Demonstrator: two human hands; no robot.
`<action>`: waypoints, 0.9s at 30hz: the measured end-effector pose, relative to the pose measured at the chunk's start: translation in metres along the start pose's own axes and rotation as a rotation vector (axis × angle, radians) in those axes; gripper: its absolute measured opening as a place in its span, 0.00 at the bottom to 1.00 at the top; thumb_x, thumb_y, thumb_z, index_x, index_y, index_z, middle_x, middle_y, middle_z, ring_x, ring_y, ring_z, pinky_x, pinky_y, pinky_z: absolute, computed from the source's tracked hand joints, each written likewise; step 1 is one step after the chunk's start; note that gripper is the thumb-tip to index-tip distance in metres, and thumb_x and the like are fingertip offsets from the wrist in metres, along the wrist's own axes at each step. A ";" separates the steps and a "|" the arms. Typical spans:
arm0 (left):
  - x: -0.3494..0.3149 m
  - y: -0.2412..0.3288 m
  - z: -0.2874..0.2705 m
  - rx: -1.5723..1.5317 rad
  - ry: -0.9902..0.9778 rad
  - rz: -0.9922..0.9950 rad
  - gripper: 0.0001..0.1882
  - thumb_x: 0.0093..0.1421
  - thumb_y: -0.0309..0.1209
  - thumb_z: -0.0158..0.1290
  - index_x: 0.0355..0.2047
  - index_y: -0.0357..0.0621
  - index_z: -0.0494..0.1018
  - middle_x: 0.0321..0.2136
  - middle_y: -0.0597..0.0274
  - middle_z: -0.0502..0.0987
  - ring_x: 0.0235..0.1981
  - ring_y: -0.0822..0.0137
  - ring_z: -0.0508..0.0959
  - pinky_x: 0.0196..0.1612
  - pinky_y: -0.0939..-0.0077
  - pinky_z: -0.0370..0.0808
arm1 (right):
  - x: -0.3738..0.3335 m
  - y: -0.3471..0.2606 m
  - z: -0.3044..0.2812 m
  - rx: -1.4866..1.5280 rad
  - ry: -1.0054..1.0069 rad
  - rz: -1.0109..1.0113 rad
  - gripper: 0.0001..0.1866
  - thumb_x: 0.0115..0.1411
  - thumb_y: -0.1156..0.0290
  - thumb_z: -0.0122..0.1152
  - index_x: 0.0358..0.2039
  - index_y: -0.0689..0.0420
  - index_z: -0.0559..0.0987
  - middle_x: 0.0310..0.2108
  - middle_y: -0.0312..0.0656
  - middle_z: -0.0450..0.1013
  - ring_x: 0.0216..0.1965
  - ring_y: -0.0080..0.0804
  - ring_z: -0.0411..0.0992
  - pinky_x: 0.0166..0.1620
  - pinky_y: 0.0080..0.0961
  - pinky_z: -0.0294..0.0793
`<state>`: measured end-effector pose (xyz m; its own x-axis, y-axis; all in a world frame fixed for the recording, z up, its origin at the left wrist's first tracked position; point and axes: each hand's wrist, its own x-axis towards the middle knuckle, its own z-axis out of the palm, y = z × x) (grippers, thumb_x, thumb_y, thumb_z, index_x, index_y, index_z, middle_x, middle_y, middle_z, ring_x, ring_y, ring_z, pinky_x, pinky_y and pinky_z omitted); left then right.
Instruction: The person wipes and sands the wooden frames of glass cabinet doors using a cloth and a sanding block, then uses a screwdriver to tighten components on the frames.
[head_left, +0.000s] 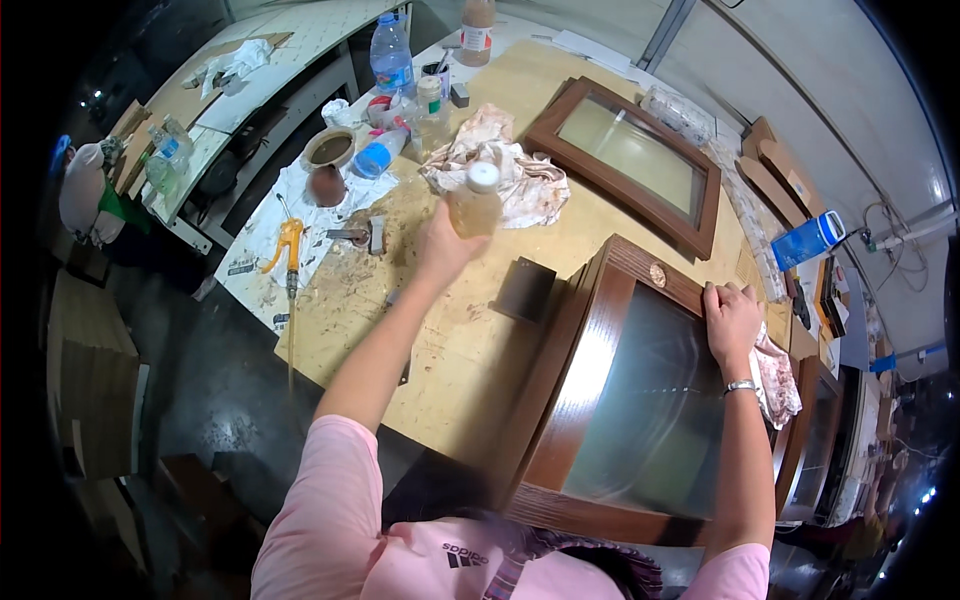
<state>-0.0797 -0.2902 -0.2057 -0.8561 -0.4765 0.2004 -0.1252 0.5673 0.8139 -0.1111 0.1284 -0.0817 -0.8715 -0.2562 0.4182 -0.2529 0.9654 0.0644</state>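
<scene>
My left hand (450, 245) is closed around a clear bottle (476, 205) with a white cap and yellowish liquid, held over the worktable. At the right, my right hand (733, 318) grips the far right edge of a brown wooden cabinet door (560, 430) with a glass pane. The door lies nearest me, apparently stacked on others. Beside my right wrist hangs a stained cloth (776, 378). A crumpled, stained rag (510, 170) lies just behind the bottle. A dark flat block (526, 288) sits on the table left of the door.
A second glazed door (640, 160) lies farther back. At the left are a yellow spray gun (290, 245), a cup of dark liquid (330, 150), a tipped blue-labelled bottle (380, 155) and a large water bottle (391, 55). Another person (90, 200) stands far left.
</scene>
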 end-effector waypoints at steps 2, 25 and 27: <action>0.016 -0.009 -0.015 0.040 0.064 0.021 0.39 0.45 0.39 0.73 0.54 0.42 0.66 0.46 0.43 0.79 0.48 0.44 0.79 0.52 0.55 0.75 | 0.001 0.000 0.001 -0.003 -0.016 0.005 0.21 0.63 0.58 0.54 0.20 0.58 0.81 0.26 0.41 0.76 0.35 0.45 0.69 0.41 0.41 0.64; -0.112 -0.018 -0.105 -0.396 -0.280 -0.159 0.18 0.57 0.15 0.58 0.48 0.38 0.73 0.37 0.60 0.80 0.38 0.75 0.80 0.40 0.81 0.77 | 0.000 0.002 0.006 0.023 0.062 -0.026 0.20 0.62 0.57 0.54 0.21 0.56 0.83 0.27 0.41 0.77 0.36 0.45 0.72 0.45 0.41 0.67; -0.127 0.012 -0.098 -0.655 -0.302 -0.144 0.20 0.56 0.14 0.58 0.49 0.38 0.72 0.41 0.60 0.79 0.38 0.74 0.80 0.41 0.80 0.78 | 0.000 0.007 0.001 0.100 0.117 -0.054 0.12 0.59 0.66 0.57 0.26 0.59 0.83 0.29 0.42 0.77 0.35 0.45 0.72 0.43 0.40 0.71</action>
<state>0.0763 -0.2882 -0.1678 -0.9663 -0.2571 -0.0154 -0.0027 -0.0497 0.9988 -0.1131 0.1347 -0.0818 -0.8019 -0.2947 0.5197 -0.3438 0.9390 0.0021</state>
